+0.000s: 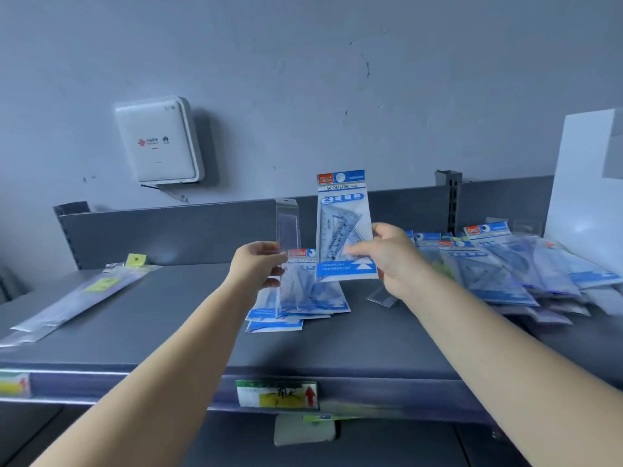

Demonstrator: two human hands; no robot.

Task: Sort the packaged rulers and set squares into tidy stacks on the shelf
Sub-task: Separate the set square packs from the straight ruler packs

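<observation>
At the near edge of the shelf (337,345) a price label (277,394) marked the slot, presumably for the goods above it. Beyond it lay a fanned stack of set square packs (296,305), blue ends toward the person, likely the sorted pile in progress. Over that stack the left hand (258,264) pinched a clear ruler sleeve (287,227) upright at its lower end, fingers curled on it, and the right hand (387,254) clamped thumb and fingers on a set square pack (344,227), held face-on, probably to tell the two kinds apart. To the left lay long ruler packs (81,294) by themselves; to the right a loose heap of packs (512,267) awaited sorting. Farthest stood the back panel (168,230) and, on the wall, a white box (158,141).
</observation>
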